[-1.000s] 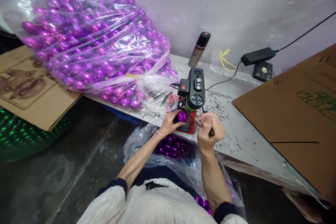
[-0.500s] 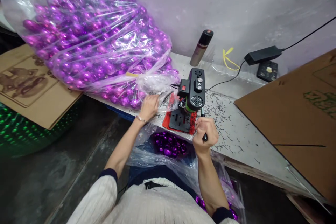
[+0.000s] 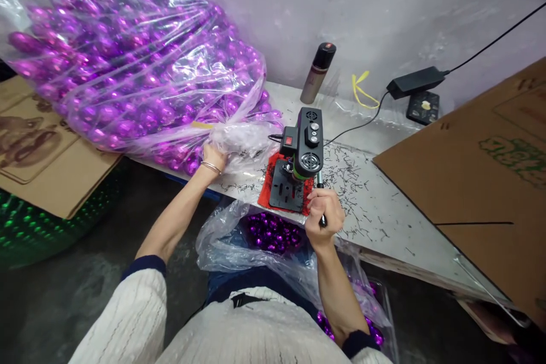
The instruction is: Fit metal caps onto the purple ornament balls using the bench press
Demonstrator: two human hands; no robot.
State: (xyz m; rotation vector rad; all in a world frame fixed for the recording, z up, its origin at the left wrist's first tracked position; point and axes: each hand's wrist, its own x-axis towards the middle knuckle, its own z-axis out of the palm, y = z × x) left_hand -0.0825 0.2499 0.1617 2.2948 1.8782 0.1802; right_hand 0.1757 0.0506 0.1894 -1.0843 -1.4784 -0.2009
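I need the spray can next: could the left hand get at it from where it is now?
Probably not easily. The left hand is pressed into the mouth of the big bag of purple balls, and the bulging bag lies between it and the spray can by the wall. It would have to swing around the small black machine.

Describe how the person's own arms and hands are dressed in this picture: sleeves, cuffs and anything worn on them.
Both arms wear white ribbed knit sleeves pushed up, ending in dark navy cuffs, so the forearms are bare. The left hand has a thin silver bangle at the wrist. The right hand is bare; no glove, ring or watch shows.
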